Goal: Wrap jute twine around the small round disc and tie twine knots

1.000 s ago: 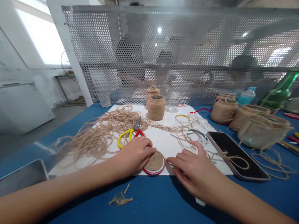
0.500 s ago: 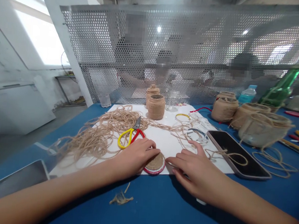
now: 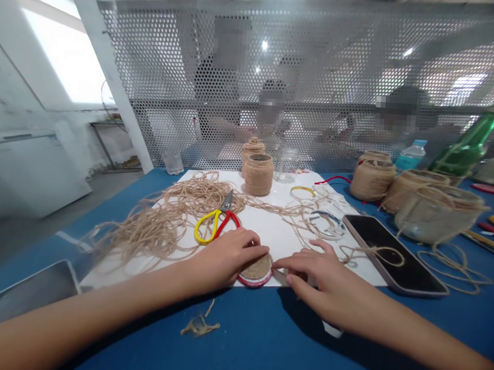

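Note:
A round twine-covered disc (image 3: 256,269) with a red and white rim lies at the paper's near edge. My left hand (image 3: 235,258) holds it down from the left, its fingers bent over the top and covering part of the twine. To the right, my right hand (image 3: 319,274) has its index finger stretched to the disc's rim, thumb apart. A pale object (image 3: 332,329) shows beneath that palm, mostly hidden; I cannot tell what it is. Yellow-and-red-handled scissors (image 3: 219,222) lie just beyond my left hand, by a heap of loose twine (image 3: 155,229).
Twine-wrapped jars (image 3: 259,175) and a clear jar (image 3: 287,165) stand at the back. A phone (image 3: 394,257) lies at right, near more jars (image 3: 372,179) and a green bottle (image 3: 467,144). A tape roll (image 3: 327,224) sits on the white paper. A perforated metal screen (image 3: 312,99) closes the far side.
My right hand has shifted slightly, its index finger straighter at the rim. More of the pale object shows under the palm. My left hand stays on the disc.

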A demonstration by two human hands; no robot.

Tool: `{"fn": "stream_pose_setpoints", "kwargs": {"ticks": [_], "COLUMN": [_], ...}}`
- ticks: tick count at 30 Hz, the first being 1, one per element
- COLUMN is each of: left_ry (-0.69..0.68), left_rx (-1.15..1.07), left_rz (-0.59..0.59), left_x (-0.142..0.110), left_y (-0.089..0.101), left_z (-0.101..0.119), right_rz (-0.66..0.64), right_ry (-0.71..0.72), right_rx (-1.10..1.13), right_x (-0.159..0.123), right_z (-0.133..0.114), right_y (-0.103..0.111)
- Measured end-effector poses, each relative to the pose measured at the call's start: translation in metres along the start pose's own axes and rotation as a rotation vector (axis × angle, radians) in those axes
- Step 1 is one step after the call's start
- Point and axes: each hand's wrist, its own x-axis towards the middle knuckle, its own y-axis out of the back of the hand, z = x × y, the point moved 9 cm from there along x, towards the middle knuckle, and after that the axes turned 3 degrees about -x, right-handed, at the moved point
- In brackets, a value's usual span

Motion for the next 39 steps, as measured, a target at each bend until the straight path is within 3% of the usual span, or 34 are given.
{"fn": "stream_pose_setpoints", "kwargs": {"ticks": [10, 19, 33, 39], "left_ry": [-0.02, -0.025, -0.003, -0.046], "left_rx": [0.028, 0.032, 0.026, 0.19], "left_rz": [-0.001, 0.002, 0.012, -0.007], "left_x": [-0.001, -0.001, -0.001, 0.001], "left_y": [-0.001, -0.003, -0.002, 0.0], "left_z": [0.0, -0.001, 0.0, 0.008], "right_rz": [0.052, 0.045, 0.016, 0.063], "right_ry": [-0.02, -0.011, 0.087, 0.122], "right_rx": [-0.119, -0.092, -0.089, -0.208], "right_x": [-0.001, -0.001, -0.003, -0.005], "right_z": [0.004, 0.002, -0.014, -0.022], "right_y": [-0.001, -0.006, -0.011, -0.012]}}
